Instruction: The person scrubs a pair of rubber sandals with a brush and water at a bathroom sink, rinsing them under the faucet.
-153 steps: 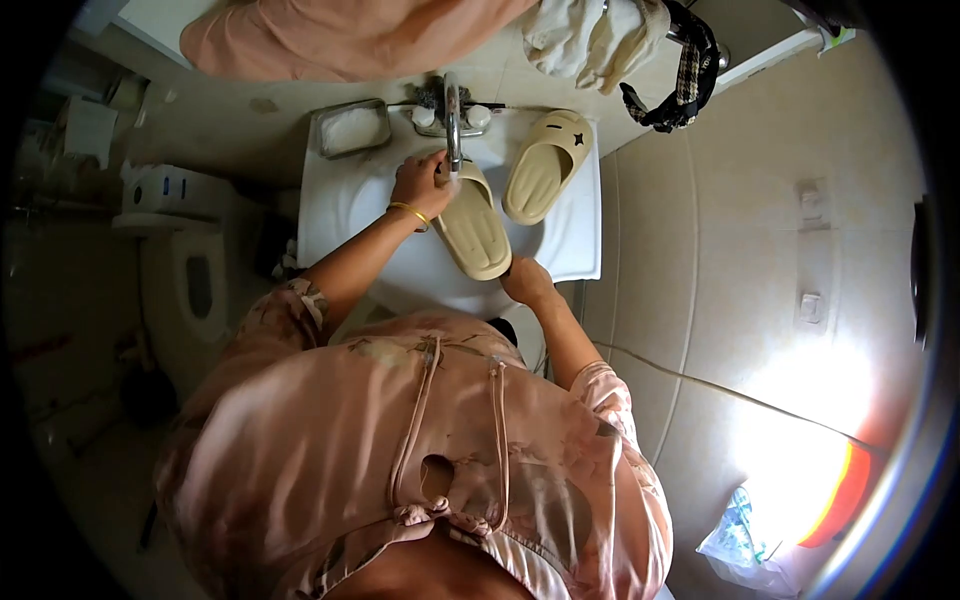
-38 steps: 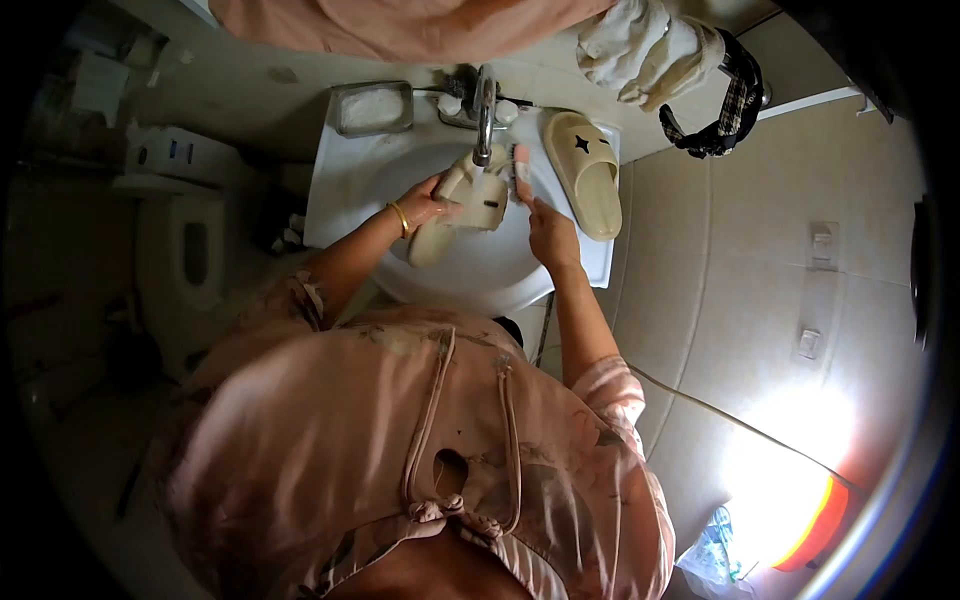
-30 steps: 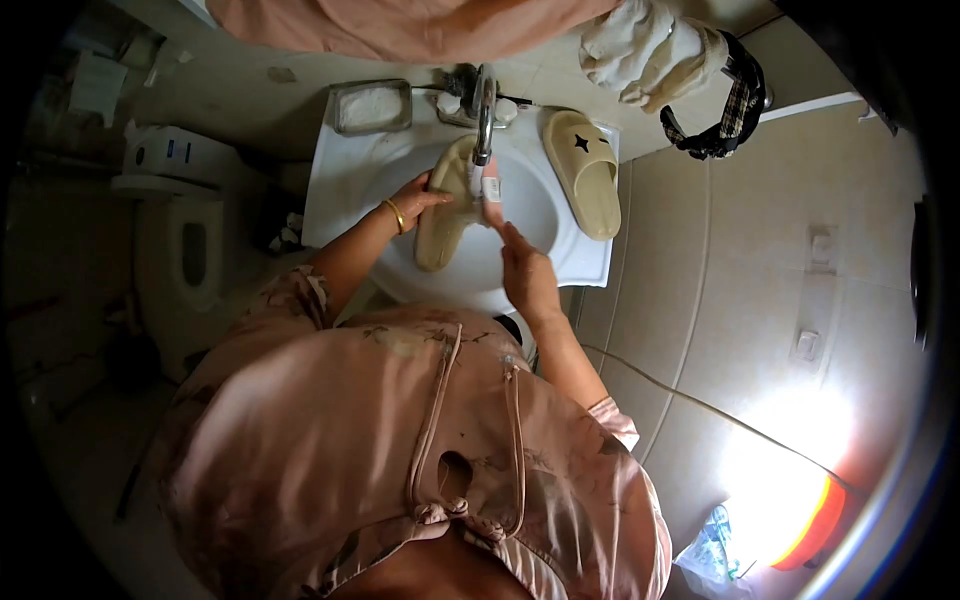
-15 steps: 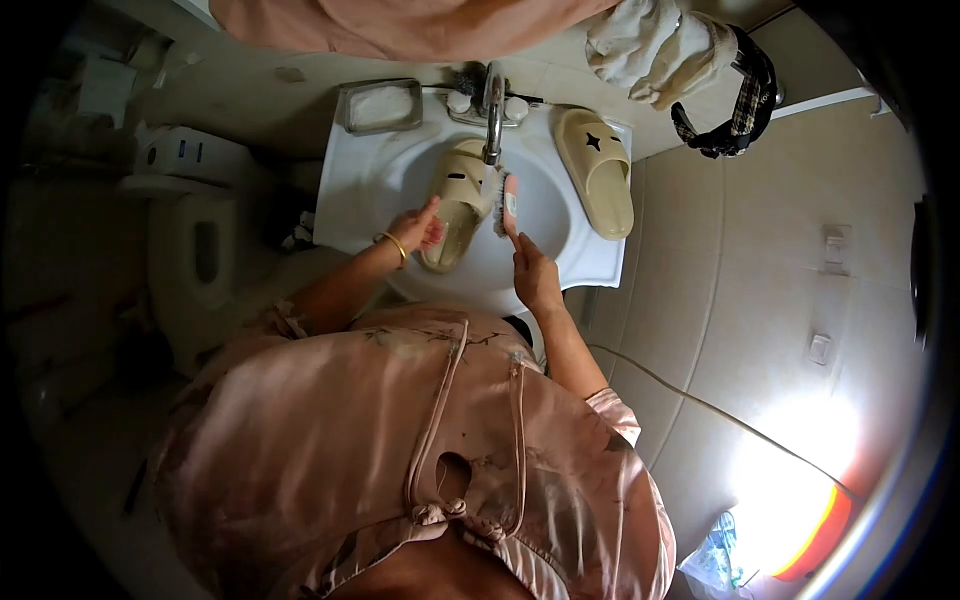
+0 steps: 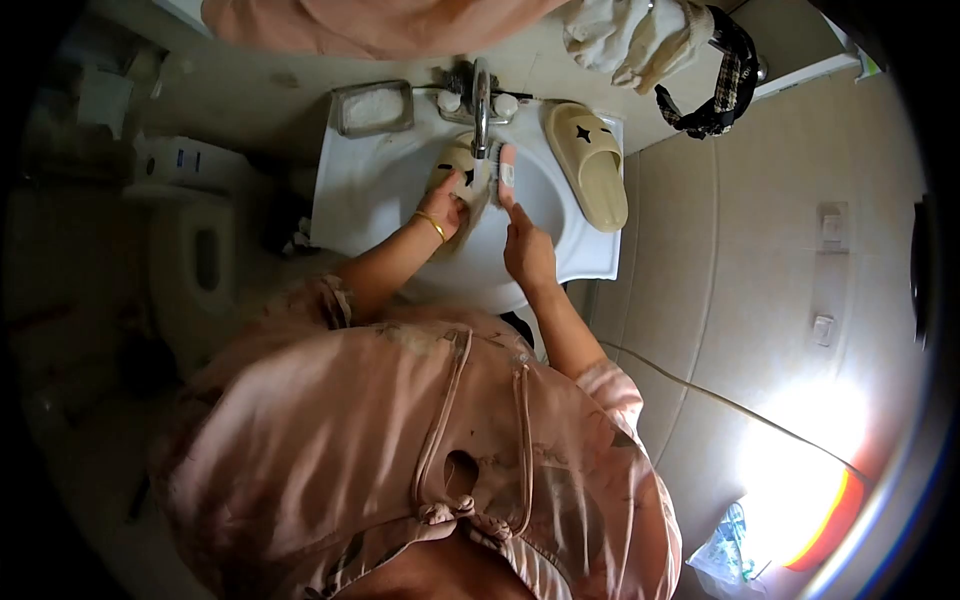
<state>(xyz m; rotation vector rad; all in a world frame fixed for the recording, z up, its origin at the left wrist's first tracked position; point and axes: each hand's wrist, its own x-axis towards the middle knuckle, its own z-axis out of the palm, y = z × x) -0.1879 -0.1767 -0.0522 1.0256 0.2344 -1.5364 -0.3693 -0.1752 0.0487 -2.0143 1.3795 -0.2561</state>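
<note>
A beige slipper (image 5: pixel 452 163) with dark star-like marks lies in the white sink (image 5: pixel 540 262), under the tap (image 5: pixel 482 110). My left hand (image 5: pixel 447 209) is closed on its strap, hiding much of the foot opening. In my right hand (image 5: pixel 530 248) is the handle of a pink scrub brush (image 5: pixel 508 172), its pale bristles facing the slipper from the right, just beneath the spout. A stream of water seems to fall between them. The matching slipper (image 5: pixel 598 178) rests on the sink's right rim.
A clear soap dish (image 5: pixel 374 108) stands at the sink's back left corner. A toilet (image 5: pixel 205 250) is off to the left. White cloth (image 5: pixel 640 40) and a black headband (image 5: pixel 735 95) hang at upper right. A bright lamp (image 5: pixel 835 520) glows at lower right, beside a plastic bag (image 5: pixel 725 555).
My left hand has moved forward and right from the slipper's heel side onto its strap. The slipper now sits slightly farther back, and the brush stays beside it in my right hand.
</note>
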